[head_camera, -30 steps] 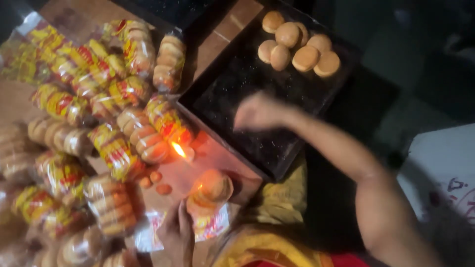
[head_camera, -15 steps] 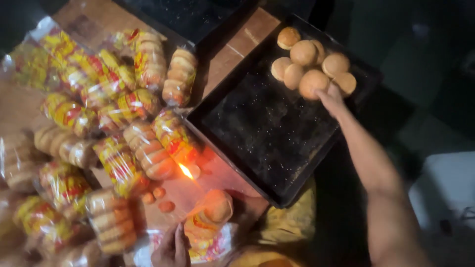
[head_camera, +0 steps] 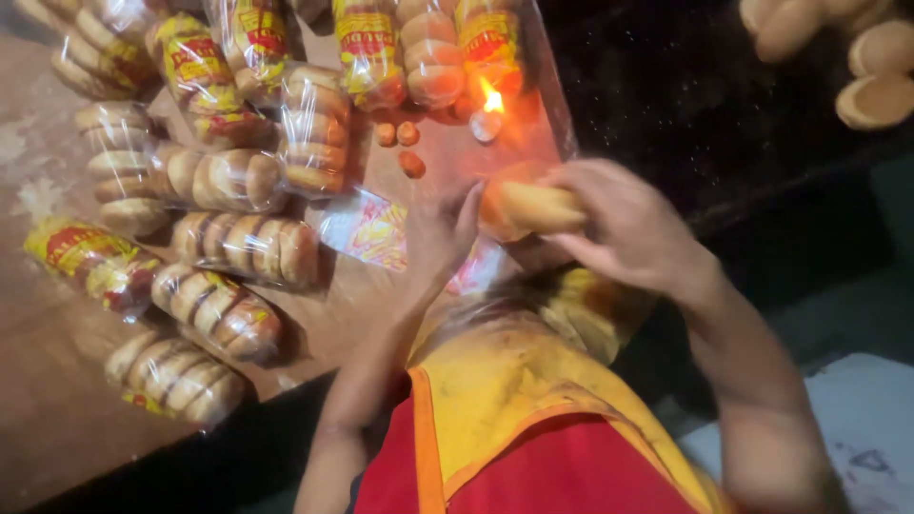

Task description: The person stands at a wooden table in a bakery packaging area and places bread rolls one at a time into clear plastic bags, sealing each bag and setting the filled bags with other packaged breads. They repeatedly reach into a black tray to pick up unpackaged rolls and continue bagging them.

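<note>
Near the frame's centre, the right hand (head_camera: 633, 228) was closed around a round golden-brown bread bun (head_camera: 533, 207), fingers curled over its top. The left hand (head_camera: 440, 233) touched the bun's left side with loosely spread fingers. Just above burned a small candle flame (head_camera: 491, 99), beside clear plastic packs of stacked buns (head_camera: 243, 247) on the brown wooden table (head_camera: 57, 400).

Left side is jammed with bagged buns (head_camera: 238, 247), and a lit candle (head_camera: 487, 119) sits right ahead. Only open room is the dark tray (head_camera: 685, 105), loose buns (head_camera: 871, 57) in its corner.
</note>
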